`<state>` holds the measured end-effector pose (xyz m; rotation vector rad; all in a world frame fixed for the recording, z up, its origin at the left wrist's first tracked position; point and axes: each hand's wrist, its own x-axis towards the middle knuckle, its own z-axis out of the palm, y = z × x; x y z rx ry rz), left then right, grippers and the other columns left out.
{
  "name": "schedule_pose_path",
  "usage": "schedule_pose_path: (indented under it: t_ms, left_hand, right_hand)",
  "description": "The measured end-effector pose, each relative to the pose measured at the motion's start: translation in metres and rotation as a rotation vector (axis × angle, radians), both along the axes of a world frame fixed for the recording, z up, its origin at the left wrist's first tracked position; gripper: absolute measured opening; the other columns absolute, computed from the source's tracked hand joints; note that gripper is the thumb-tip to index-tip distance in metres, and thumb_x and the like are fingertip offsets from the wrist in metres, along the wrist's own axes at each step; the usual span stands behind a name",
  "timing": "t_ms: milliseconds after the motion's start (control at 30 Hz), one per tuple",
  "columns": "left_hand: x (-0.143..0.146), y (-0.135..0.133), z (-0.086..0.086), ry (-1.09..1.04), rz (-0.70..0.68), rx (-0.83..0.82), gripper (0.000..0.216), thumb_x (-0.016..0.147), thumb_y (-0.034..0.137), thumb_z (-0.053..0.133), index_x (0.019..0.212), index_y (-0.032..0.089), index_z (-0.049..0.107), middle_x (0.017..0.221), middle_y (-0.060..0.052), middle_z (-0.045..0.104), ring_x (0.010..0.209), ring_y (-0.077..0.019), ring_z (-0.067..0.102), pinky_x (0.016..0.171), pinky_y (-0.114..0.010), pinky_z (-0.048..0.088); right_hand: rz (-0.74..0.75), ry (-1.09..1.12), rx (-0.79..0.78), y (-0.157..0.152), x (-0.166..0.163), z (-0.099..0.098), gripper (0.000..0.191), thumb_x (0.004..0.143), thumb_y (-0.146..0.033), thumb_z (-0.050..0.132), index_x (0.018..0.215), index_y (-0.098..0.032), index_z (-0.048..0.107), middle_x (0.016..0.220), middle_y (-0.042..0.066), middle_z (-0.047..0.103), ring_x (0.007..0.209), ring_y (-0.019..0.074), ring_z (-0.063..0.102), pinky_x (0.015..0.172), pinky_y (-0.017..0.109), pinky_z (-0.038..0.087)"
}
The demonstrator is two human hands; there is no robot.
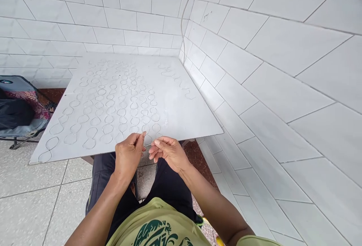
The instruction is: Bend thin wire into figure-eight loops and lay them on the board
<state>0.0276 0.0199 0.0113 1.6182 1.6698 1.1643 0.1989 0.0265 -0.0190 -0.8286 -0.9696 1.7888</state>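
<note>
Just over the table's front edge, my left hand (130, 152) is closed, its thumb and forefinger pinched together with the thumb tip up. A thin wire loop (147, 139) shows beside these fingertips and seems to be held in them. Close by on the right, my right hand (169, 152) has its thumb pressed to curled fingers; anything between them is too fine to make out. On the white board tabletop (181, 119) lie several rows of thin wires bent into figure-eight shapes, one darker figure eight (52, 144) at the front left corner.
Several loose wavy wires (169, 72) lie at the board's far right. White tiled walls (254, 87) border it behind and on the right, with a cable (183, 23) hanging in the corner. A folding chair (21, 106) with a black item on it stands at left.
</note>
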Motion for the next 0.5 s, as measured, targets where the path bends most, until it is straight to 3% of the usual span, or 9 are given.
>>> schedule_pose_path:
  t_ms: [133,233,300,400,500]
  left_hand:
    - [0.005,0.008,0.004,-0.037,0.012,-0.038,0.039,0.096,0.056,0.061,0.089,0.021,0.075,0.060,0.003,0.070,0.049,-0.0142,0.065,0.057,-0.026,0.052]
    - [0.003,0.004,0.006,0.047,0.040,0.021,0.050,0.093,0.059,0.064,0.121,0.018,0.072,0.077,-0.001,0.077,0.065,-0.0187,0.074,0.068,-0.029,0.057]
    - [-0.003,-0.006,0.005,0.136,0.061,0.073,0.056,0.094,0.059,0.063,0.132,0.018,0.067,0.089,-0.004,0.080,0.078,-0.0213,0.076,0.074,-0.031,0.058]
    - [-0.016,-0.030,-0.010,0.217,0.047,0.067,0.053,0.097,0.058,0.059,0.133,0.021,0.066,0.088,-0.003,0.079,0.074,-0.0215,0.076,0.067,-0.029,0.057]
    - [-0.035,-0.051,-0.041,0.235,-0.023,-0.058,0.049,0.097,0.057,0.057,0.133,0.025,0.065,0.092,-0.001,0.080,0.074,-0.0210,0.077,0.066,-0.029,0.058]
  right_hand:
    - [-0.100,-0.012,0.033,0.010,-0.005,0.004,0.034,0.087,-0.050,0.078,0.089,-0.016,0.074,0.078,0.007,0.078,0.064,0.0198,0.075,0.054,0.028,0.057]
    - [-0.133,-0.052,0.059,0.029,0.005,0.012,0.034,0.085,-0.050,0.080,0.087,-0.017,0.073,0.078,0.008,0.078,0.063,0.0204,0.074,0.053,0.029,0.057]
    - [-0.168,-0.090,0.098,0.052,0.018,0.020,0.032,0.084,-0.048,0.081,0.085,-0.017,0.073,0.079,0.009,0.079,0.064,0.0206,0.074,0.053,0.028,0.056]
    - [-0.244,-0.129,0.146,0.103,0.044,0.030,0.026,0.085,-0.039,0.081,0.081,-0.016,0.071,0.083,0.010,0.079,0.065,0.0202,0.074,0.052,0.027,0.056]
    - [-0.317,-0.183,0.111,0.165,0.068,0.038,0.014,0.092,-0.025,0.073,0.082,-0.015,0.070,0.086,0.012,0.080,0.069,0.0207,0.075,0.055,0.028,0.057]
